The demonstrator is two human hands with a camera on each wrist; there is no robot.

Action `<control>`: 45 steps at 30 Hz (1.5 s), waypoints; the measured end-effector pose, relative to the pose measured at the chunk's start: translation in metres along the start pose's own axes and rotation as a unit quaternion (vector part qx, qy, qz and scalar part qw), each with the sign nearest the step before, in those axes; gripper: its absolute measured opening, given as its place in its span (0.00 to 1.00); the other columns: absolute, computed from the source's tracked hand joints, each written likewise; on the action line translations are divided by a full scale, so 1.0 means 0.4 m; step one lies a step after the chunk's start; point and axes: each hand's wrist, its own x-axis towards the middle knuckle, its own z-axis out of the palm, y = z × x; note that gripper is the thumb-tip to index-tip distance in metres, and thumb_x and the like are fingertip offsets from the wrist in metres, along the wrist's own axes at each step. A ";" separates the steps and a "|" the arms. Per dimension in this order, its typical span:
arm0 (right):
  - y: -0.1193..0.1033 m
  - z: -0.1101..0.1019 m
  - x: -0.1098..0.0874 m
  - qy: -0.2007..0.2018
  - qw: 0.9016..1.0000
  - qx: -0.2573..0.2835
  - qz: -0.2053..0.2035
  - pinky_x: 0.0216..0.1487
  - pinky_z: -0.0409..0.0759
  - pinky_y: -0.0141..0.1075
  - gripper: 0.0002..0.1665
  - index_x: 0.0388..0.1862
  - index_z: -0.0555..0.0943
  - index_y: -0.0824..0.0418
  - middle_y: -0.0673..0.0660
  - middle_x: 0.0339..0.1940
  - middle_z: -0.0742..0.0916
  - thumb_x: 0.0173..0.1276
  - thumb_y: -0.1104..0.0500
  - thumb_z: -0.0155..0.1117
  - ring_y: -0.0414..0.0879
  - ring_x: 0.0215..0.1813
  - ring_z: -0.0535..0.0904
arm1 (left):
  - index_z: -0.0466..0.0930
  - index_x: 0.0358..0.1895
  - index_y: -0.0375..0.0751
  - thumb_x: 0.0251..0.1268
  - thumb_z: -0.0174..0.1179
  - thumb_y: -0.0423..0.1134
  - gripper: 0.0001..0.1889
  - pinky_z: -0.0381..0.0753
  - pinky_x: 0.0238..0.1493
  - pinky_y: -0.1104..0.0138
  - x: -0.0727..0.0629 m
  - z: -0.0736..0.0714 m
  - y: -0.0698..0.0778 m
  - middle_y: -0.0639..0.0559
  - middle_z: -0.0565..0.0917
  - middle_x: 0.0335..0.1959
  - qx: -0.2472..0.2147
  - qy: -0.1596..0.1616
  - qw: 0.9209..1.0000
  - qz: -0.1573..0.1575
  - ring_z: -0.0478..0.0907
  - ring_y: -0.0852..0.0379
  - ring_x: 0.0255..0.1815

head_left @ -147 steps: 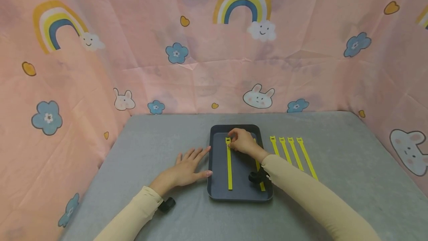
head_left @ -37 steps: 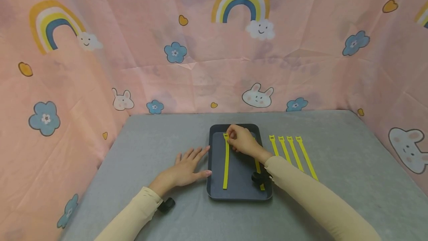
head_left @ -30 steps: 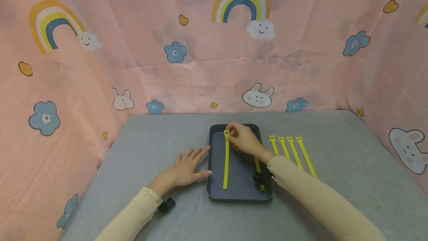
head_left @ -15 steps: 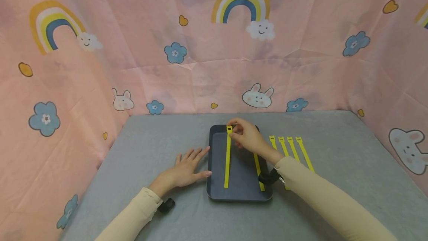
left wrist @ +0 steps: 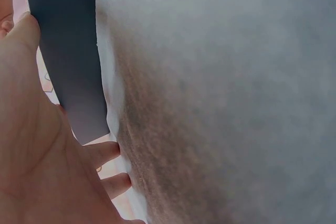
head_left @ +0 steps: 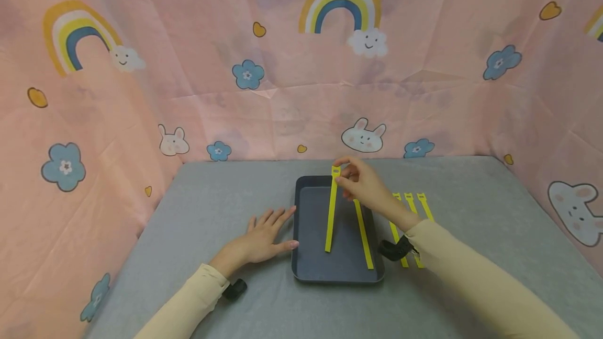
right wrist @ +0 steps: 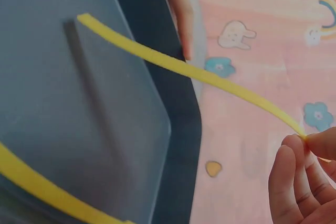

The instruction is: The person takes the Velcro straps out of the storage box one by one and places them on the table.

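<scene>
In the head view my right hand [head_left: 361, 183] pinches the slotted head of a yellow hook-and-loop cable tie [head_left: 331, 211] between thumb and index finger. The tie slants down over the dark grey tray [head_left: 308, 245]; in the right wrist view its free end [right wrist: 86, 19] hangs above the tray floor and casts a shadow. A second yellow cable tie [head_left: 364, 237] lies along the tray's right side. My left hand [head_left: 261, 242] rests spread on the table, index fingertip and thumb at the tray's left wall. Its fingers are partly hidden behind the tray wall in the left wrist view.
Several more yellow cable ties [head_left: 411, 203] lie side by side on the grey tabletop [head_left: 216, 187] right of the tray, partly covered by my right forearm. A pink printed curtain [head_left: 292, 103] hangs behind and at both sides.
The cable tie lay flat in the tray's left half; my right hand has raised it by its head and moved it up and right. My left hand and the tray have stayed put.
</scene>
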 end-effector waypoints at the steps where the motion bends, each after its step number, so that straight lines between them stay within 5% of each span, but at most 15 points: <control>1: -0.001 -0.008 -0.003 0.001 1.000 0.003 0.000 0.28 0.83 0.37 0.20 0.63 0.72 0.58 0.66 0.40 0.82 0.73 0.62 0.60 0.47 0.26 0.81 | 0.36 0.80 0.68 0.67 0.46 0.72 0.45 0.38 0.73 0.30 0.000 0.000 0.000 0.48 0.49 0.83 0.000 0.001 1.000 0.001 0.41 0.37 0.83; 9: -0.004 -0.082 -0.021 0.037 0.999 -0.008 -0.010 0.29 0.85 0.41 0.21 0.63 0.72 0.61 0.66 0.38 0.82 0.73 0.62 0.61 0.54 0.26 0.82 | 0.35 0.80 0.68 0.68 0.46 0.72 0.44 0.39 0.73 0.30 -0.003 0.001 0.001 0.47 0.49 0.82 0.000 0.003 1.000 0.007 0.41 0.37 0.83; 16: -0.001 -0.149 -0.049 0.067 0.997 -0.021 -0.043 0.28 0.84 0.38 0.22 0.63 0.71 0.62 0.59 0.35 0.84 0.73 0.62 0.61 0.44 0.23 0.81 | 0.35 0.80 0.67 0.68 0.46 0.71 0.44 0.39 0.73 0.30 -0.003 0.001 0.001 0.47 0.49 0.83 -0.002 0.004 1.000 0.007 0.41 0.36 0.83; 27: 0.024 -0.231 -0.096 0.072 0.996 -0.033 -0.034 0.29 0.83 0.37 0.21 0.63 0.70 0.57 0.44 0.32 0.84 0.74 0.58 0.61 0.44 0.25 0.81 | 0.34 0.80 0.67 0.68 0.46 0.71 0.45 0.39 0.73 0.30 -0.003 -0.001 0.003 0.47 0.49 0.83 -0.001 0.002 1.000 0.004 0.41 0.37 0.83; 37: 0.057 -0.306 -0.134 0.054 0.997 -0.035 -0.036 0.29 0.84 0.38 0.19 0.61 0.71 0.53 0.41 0.30 0.86 0.74 0.60 0.60 0.46 0.25 0.81 | 0.35 0.80 0.67 0.68 0.46 0.71 0.44 0.39 0.73 0.30 -0.002 0.001 0.002 0.47 0.49 0.83 -0.002 0.003 1.000 0.004 0.42 0.37 0.83; 45: 0.087 -0.369 -0.169 0.043 0.998 -0.054 0.005 0.33 0.83 0.35 0.19 0.62 0.71 0.49 0.43 0.31 0.85 0.75 0.58 0.59 0.46 0.28 0.80 | 0.34 0.80 0.68 0.68 0.46 0.71 0.44 0.39 0.73 0.30 -0.002 -0.001 0.002 0.47 0.49 0.83 -0.001 0.001 1.000 0.002 0.42 0.37 0.83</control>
